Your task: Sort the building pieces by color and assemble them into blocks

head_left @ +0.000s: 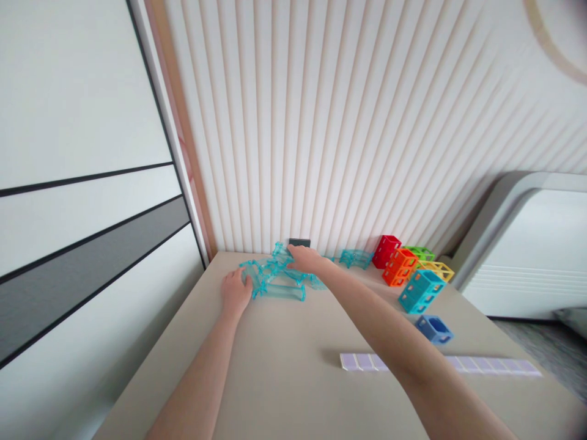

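A heap of translucent teal plastic track-like pieces (270, 267) lies near the back left of the table. At the heap's left end rests my left hand (236, 291), its thumb and fingers apart around the edge of a piece. My right hand (306, 260) reaches over the heap's right side, index finger stretched out and thumb apart below it. No piece is lifted clear. One long teal piece (279, 292) lies in front, between my hands. Part of the heap is hidden behind my right hand and wrist.
Right of my hands stand another teal piece (356, 258) and red (386, 251), orange (400, 267), green, yellow and teal (420, 291) open-frame blocks. A blue block (433, 329) lies nearer. My right forearm crosses above a lilac strip (495, 365). A ribbed wall (293, 122) bounds the table's back.
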Motion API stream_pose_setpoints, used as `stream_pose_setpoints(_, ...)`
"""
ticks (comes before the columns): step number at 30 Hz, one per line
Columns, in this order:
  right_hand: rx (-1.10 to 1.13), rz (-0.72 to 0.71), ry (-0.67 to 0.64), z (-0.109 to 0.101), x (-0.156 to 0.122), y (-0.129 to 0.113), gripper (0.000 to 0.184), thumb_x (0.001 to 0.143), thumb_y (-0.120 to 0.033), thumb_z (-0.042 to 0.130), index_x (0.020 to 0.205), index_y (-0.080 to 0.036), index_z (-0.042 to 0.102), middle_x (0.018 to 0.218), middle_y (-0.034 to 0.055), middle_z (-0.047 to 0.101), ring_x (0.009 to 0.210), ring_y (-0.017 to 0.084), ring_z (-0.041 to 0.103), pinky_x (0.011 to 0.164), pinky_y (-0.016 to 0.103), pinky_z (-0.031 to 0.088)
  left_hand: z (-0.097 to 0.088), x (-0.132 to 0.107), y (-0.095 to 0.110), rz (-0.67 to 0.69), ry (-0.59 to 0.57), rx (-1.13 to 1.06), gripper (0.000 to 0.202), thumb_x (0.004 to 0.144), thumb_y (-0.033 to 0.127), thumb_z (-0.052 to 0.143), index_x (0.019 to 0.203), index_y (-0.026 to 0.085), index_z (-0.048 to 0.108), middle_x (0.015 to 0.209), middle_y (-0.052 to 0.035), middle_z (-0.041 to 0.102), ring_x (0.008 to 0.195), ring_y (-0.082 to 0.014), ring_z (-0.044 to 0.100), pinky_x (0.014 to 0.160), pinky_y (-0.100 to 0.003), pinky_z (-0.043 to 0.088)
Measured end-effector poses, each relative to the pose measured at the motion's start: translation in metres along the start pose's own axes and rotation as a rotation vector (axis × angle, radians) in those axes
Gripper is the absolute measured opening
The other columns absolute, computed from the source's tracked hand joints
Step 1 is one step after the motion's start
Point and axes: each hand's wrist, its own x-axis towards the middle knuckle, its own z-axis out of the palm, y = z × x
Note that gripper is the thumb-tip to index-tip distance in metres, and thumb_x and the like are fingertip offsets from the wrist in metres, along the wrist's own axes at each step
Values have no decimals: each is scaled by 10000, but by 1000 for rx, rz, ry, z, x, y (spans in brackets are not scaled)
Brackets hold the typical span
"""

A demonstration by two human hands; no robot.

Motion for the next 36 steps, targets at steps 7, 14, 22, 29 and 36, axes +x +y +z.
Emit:
stream_pose_setpoints(7, 3, 103, 33, 5, 4, 18, 572, 883, -292, 688, 1385, -199, 431, 1316, 182, 634, 1184, 334, 639, 881, 390, 509, -1, 0, 0, -5, -5, 10, 382, 926, 307, 479, 1231, 141, 640, 1101, -157, 702, 1115, -303, 616, 985, -419, 442)
stream_pose_setpoints(14, 7, 85, 97, 13, 9, 4, 731, 899, -312, 685, 1504, -246, 281, 1357, 179, 591, 1218, 317, 621, 909, 367, 507, -1, 1, 0, 0, -11, 17, 382, 928, 313, 473, 1230, 144, 636, 1111, -150, 705, 1120, -300, 620, 990, -405, 437)
stream_pose_setpoints(22, 20, -78, 96, 19, 33, -34, 816, 824, -346, 775, 1501, -224, 336, 1335, 180, 602, 1194, 319, 636, 911, 362, 523, 2, 1, -4, 34, -1, 17, 409, 930, 312, 456, 1240, 125, 647, 1122, -163, 707, 1139, -305, 611, 1029, -417, 426)
stream_pose_setpoints(29, 12, -207, 122, 7, 20, -17, 751, 880, -517, 681, 1508, -233, 383, 1444, 112, 551, 1308, 273, 542, 1046, 348, 440, 4, 2, -5, 35, 19, -8, 416, 920, 314, 466, 1226, 113, 662, 1128, -177, 701, 1117, -314, 618, 1008, -427, 450)
stream_pose_setpoints(36, -107, 65, 139, -11, -27, 82, 337, 1013, -302, 455, 1240, -183, 673, 1272, 158, 662, 1246, 295, 575, 1037, 405, 416, 6, 2, -5, 50, 74, -77, 427, 907, 306, 443, 1182, 89, 688, 1066, -202, 703, 1068, -335, 632, 981, -469, 472)
